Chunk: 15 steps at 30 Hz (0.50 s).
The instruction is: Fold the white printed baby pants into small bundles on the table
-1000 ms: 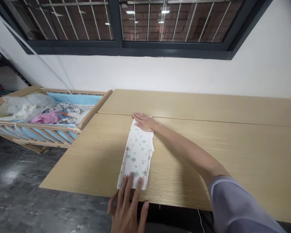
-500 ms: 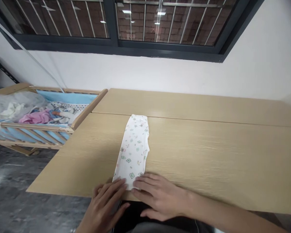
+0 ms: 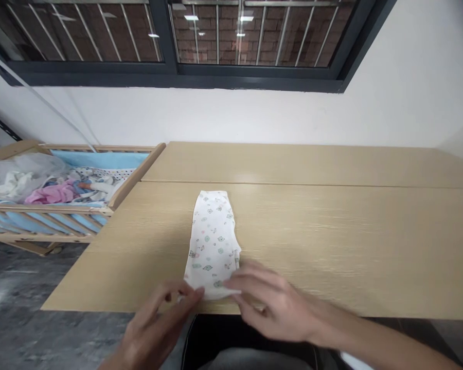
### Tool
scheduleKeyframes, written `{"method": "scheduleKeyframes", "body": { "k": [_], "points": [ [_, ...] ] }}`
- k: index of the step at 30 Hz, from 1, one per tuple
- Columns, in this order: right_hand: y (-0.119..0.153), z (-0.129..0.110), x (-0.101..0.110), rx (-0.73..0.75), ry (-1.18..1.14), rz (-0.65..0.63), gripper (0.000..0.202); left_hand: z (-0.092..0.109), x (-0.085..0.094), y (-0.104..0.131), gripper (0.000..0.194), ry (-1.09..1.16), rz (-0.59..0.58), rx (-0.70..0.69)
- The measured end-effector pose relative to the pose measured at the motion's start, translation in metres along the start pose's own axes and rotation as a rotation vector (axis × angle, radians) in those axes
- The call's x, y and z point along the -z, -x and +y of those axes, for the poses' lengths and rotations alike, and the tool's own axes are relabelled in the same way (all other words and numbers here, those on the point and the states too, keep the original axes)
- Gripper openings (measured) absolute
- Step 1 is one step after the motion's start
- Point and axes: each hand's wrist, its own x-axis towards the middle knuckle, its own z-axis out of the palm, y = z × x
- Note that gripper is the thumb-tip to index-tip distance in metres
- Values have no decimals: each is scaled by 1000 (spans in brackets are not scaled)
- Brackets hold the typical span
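Note:
A white cloth garment (image 3: 212, 236) with small green and pink prints lies lengthwise on the wooden table, narrowed into a long strip. Its near end is slightly raised near the table's front edge. My left hand (image 3: 158, 318) pinches the near left corner between thumb and fingers. On the other side, my right hand (image 3: 272, 298), a little blurred, has the near right corner between its thumb and fingers.
The light wooden table (image 3: 332, 231) has a seam across it and meets a white wall under a dark-framed window (image 3: 254, 77). To the left stands a wooden crib (image 3: 139, 174) with blue lining, holding pink and white cloths (image 3: 54, 192).
Both hands have gone from lying flat on the garment's near end to pinching its corners. That end has lifted a little, and the garment has shifted slightly toward me.

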Motion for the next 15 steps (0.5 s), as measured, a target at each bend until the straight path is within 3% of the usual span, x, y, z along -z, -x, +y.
{"method": "scheduleKeyframes", "body": {
  "k": [3, 6, 10, 15],
  "points": [
    [-32, 21, 17, -102, -60, 56, 31, -13, 2, -52, 26, 67, 84, 29],
    [-67, 59, 25, -240, 17, 96, 22, -39, -5, -108, 15, 110, 115, 157],
    [-105, 128, 20, -387, 73, 178, 25, -78, -34, -163, 24, 118, -42, 395],
    [-128, 198, 5, -541, 129, 174, 26, -115, -82, -195, 28, 54, -177, 497]
  ]
}}
